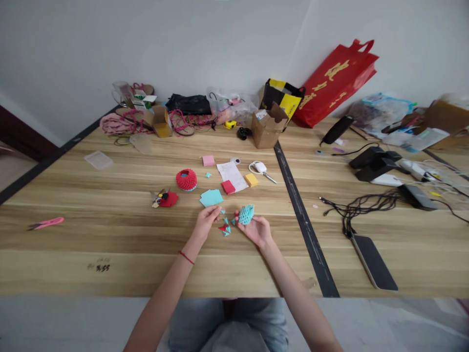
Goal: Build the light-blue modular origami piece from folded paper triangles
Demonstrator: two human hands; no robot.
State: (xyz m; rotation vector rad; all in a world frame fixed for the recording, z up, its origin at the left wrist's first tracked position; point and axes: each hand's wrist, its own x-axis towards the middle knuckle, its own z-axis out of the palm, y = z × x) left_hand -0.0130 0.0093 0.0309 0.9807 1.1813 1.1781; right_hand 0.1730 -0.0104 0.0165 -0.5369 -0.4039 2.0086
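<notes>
My right hand [258,231] is wrapped around a light-blue assembly of folded paper pieces [246,214], its layers of points showing. To the left of it, my left hand [205,222] is closed in a pinch on a small blue folded paper triangle [223,211]. Loose blue and red folded pieces [224,229] lie on the table between my hands. A stack of light-blue paper [211,197] is just beyond my left fingertips. Farther back stands a round red folded-paper bowl shape [186,179] with a blue base.
A red paper pile with small items [164,198] lies left, and pink-handled snips [46,223] farther left. Beyond my hands are a white sheet [231,172], a yellow paper block [251,180] and scissors [270,178]. Cables [366,210] and a black power bank-like slab [374,261] occupy the right.
</notes>
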